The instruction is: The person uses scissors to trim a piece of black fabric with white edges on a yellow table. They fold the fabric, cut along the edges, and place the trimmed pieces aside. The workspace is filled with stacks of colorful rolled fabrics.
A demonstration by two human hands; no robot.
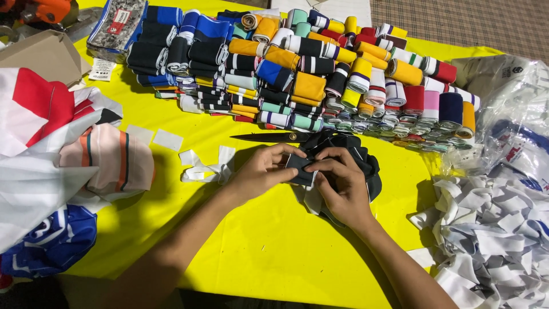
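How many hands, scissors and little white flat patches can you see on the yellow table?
Hands: 2, the left hand and the right hand, both on a dark cloth
Scissors: 1
White flat patches: 2
Total: 5

- Yellow table cover (274,252), spread under all items
- Rolled knit bands (297,74), many colours & stripes, stacked in rows along far side
- Black scissors (271,137), lying flat just in front of rolls, blades pointing left
- White fabric strips (206,167), loose, near centre-left
- Heap of white strips (492,229) at right edge
- Clear plastic bags (503,97) behind heap, far right
- Folded garments (57,149), red/white/pink/blue, piled at left
- Cardboard box (43,54), top-left corner
- Patterned zip pouch (117,26) beside box
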